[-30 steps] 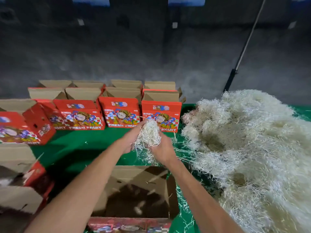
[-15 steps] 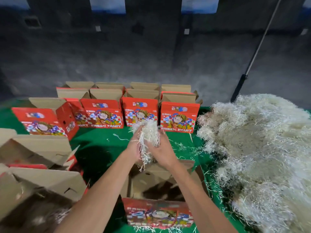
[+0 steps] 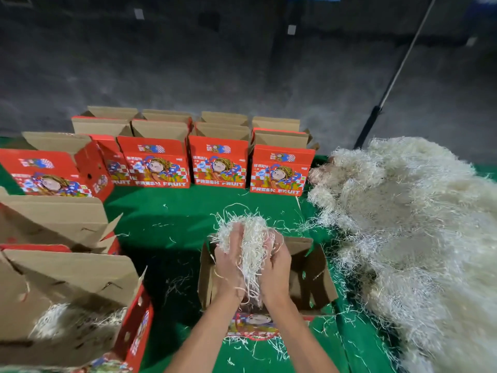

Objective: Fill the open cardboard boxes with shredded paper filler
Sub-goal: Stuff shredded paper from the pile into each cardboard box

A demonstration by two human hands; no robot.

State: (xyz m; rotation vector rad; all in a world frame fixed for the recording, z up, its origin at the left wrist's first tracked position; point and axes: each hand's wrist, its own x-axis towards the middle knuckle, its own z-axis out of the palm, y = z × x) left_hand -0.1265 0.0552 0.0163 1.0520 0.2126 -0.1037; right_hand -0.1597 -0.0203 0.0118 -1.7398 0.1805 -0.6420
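Both hands are squeezing one clump of shredded paper (image 3: 251,239), the left hand (image 3: 228,267) and the right hand (image 3: 277,267) pressing it between them right over the open box (image 3: 314,275). Left of that box, a near box (image 3: 70,297) is already showing some paper inside. Behind it, the row of red boxes (image 3: 220,162) is waiting; I cannot see inside them. Right of it, the big paper pile (image 3: 419,224) is looking plenty full.

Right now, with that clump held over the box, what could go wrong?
1. Strands trail from the shredded paper clump pressed between left hand and right hand; some may miss the open box and join the litter on the green cloth.
2. The loose flap could catch the drop.
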